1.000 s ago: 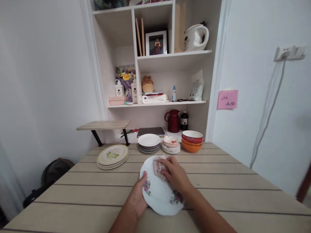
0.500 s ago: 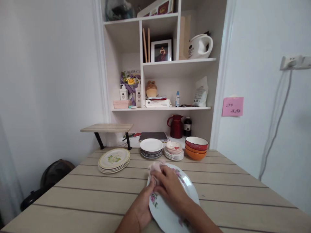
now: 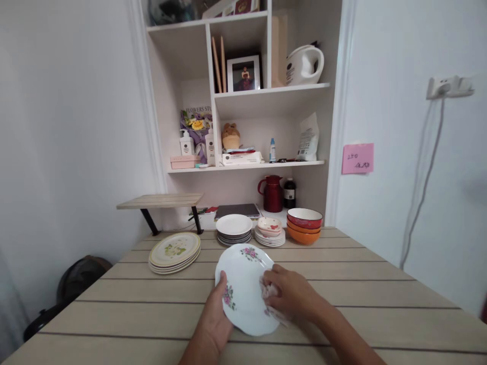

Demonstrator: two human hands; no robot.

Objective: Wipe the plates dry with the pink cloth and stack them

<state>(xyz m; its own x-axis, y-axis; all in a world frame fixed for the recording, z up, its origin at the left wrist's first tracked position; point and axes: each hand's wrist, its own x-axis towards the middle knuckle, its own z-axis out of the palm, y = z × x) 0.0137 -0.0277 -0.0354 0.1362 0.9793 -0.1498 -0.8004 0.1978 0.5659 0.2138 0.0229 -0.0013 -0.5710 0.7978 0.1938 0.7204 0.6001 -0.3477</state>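
Observation:
A white plate (image 3: 243, 289) with pink flowers and a wavy rim is held tilted above the table. My left hand (image 3: 215, 314) grips its left edge, thumb on the face and the other fingers hidden underneath. At the right side of the plate, my right hand (image 3: 287, 291) is closed on a pale pink cloth (image 3: 269, 292) pressed against the surface near the rim. Part of the cloth hangs below the fingers, slightly blurred.
Behind the plate stand stacks of green-patterned plates (image 3: 175, 250), white-topped plates (image 3: 234, 224), small dishes (image 3: 270, 233) and red and orange bowls (image 3: 304, 225). A small raised shelf (image 3: 160, 201) is at the back left. A red jug (image 3: 273, 193) stands farther back.
My right hand and the cloth have moved from the plate's upper left to its right side. The plate has swung to a more face-on angle, and my left hand's thumb now lies over its left rim.

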